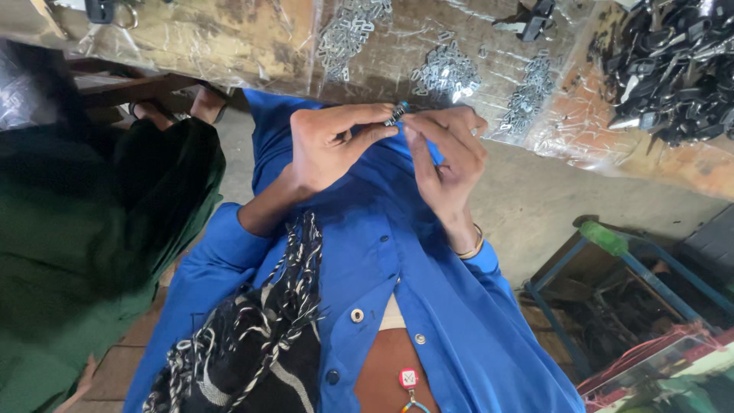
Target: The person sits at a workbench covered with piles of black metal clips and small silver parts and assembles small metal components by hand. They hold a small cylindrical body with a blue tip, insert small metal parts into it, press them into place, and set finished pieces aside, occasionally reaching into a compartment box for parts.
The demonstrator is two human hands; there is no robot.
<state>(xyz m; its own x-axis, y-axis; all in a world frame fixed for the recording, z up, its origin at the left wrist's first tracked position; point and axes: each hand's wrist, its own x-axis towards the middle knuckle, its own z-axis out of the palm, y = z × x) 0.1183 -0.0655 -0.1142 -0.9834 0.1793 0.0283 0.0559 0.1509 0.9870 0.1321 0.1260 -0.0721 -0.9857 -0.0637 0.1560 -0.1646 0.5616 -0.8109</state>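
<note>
My left hand and my right hand meet in front of my blue shirt, just below the table edge. Together they pinch a small dark metal part with a bluish end between thumbs and fingertips. My right wrist carries a thin bangle. Both hands are closed on the part, and most of it is hidden by my fingers.
A worktable under clear plastic sheet holds piles of small silver metal pieces and a heap of black parts. A person in green clothing sits at my left. A blue metal frame stands at the lower right.
</note>
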